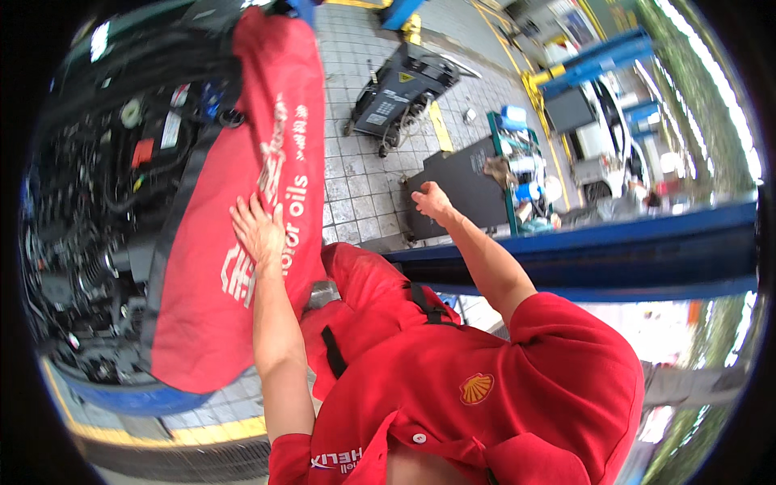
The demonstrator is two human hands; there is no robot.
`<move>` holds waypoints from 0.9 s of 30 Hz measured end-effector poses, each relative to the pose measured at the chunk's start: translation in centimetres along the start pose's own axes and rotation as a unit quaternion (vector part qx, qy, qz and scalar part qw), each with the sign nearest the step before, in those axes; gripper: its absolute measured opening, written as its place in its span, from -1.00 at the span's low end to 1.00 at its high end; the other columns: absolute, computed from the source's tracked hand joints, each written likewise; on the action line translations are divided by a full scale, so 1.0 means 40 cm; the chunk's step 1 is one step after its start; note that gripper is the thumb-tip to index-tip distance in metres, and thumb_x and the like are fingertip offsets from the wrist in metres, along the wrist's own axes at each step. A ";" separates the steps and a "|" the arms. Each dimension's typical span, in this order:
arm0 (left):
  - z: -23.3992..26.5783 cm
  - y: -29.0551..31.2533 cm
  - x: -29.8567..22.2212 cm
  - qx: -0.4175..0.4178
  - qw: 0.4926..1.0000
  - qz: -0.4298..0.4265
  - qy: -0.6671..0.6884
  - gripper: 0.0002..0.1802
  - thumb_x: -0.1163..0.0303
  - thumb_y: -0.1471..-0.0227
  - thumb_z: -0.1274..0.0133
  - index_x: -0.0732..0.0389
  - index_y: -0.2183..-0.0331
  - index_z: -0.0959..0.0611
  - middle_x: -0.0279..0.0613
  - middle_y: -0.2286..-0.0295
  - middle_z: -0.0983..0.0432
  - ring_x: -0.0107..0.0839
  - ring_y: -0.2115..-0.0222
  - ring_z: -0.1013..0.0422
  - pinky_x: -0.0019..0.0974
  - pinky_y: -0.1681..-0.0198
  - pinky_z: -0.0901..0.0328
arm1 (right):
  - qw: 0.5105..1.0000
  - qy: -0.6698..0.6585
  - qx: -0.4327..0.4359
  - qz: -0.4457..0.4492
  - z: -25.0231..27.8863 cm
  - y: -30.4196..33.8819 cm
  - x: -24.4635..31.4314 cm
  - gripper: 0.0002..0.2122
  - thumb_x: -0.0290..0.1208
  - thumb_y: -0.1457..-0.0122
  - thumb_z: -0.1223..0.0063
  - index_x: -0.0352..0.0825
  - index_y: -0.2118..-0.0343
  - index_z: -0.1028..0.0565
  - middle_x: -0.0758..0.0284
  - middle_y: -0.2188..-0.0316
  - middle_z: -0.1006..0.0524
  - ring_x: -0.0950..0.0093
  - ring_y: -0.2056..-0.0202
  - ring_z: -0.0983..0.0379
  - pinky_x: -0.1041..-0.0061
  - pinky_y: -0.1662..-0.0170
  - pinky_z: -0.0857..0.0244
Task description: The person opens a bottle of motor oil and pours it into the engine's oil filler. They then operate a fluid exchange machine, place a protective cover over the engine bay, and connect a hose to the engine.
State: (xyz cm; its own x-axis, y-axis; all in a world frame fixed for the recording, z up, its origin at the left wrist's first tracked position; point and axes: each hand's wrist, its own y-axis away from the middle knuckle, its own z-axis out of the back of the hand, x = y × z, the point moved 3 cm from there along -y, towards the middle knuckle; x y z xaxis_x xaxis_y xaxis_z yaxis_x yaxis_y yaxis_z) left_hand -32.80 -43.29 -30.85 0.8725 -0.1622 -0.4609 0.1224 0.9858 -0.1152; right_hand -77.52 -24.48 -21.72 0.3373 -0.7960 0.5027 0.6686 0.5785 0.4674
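My left hand (259,233) lies flat on a red fender cover (206,242) with white printing, its fingers spread. The cover drapes over the side of a car beside the uncovered engine bay (97,234). My right hand (433,201) is held out to the right, in front of a dark grey cabinet top (465,182). Its fingers are loosely curled in, and nothing shows in them. Whether that hand touches the cabinet cannot be told.
A dark wheeled machine (400,93) with hoses stands on the tiled floor ahead. Bottles and cloths fill a green tray (511,174) by the cabinet. A blue lift beam (582,255) crosses on my right. Farther back stands a white vehicle (602,145).
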 end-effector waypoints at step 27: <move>0.022 -0.003 -0.050 0.032 0.990 -0.032 -0.136 0.07 -0.23 -0.40 -0.20 0.46 -0.49 -0.28 0.42 -0.55 0.01 0.51 -0.56 0.09 0.46 -0.58 0.03 | 0.822 -0.203 -0.530 0.050 0.842 -0.990 -0.215 -0.51 -0.26 -0.36 -0.28 -0.49 -0.20 -0.47 0.05 0.13 -0.69 0.13 0.10 -0.68 0.11 -0.08 -0.53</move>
State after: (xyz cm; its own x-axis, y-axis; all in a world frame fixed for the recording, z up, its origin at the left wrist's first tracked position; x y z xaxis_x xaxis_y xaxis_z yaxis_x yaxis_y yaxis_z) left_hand -34.13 -43.05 -29.15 0.9558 -0.2154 -0.2003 0.2038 0.9760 -0.0772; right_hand -129.22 -34.51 -20.05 0.3198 -0.5042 0.8022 0.9257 -0.0144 -0.3781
